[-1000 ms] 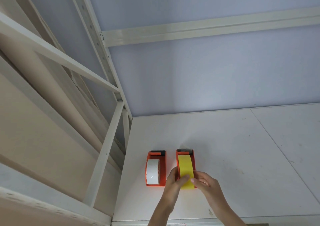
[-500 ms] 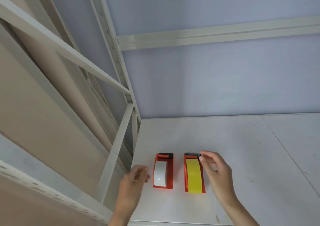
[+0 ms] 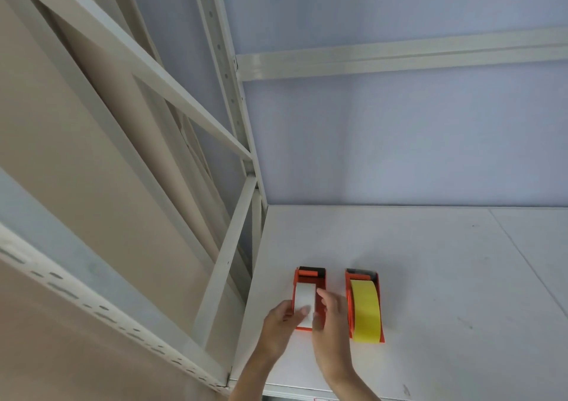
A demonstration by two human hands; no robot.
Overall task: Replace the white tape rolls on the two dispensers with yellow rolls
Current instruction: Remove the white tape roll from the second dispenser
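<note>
left hand [image 3: 278, 323] + right hand [image 3: 330, 317] grip white roll [image 3: 305, 297] | risk: orange dispenser [image 3: 310, 277] lifts with it, knocks yellow-roll dispenser [image 3: 365, 308]

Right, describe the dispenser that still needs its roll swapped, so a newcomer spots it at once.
Look at the white shelf board, near its front left corner beside the rack upright. Two orange dispensers stand side by side there; take the left dispenser, the one both hands are on. It carries a white roll, while its neighbour holds a yellow roll.
</note>
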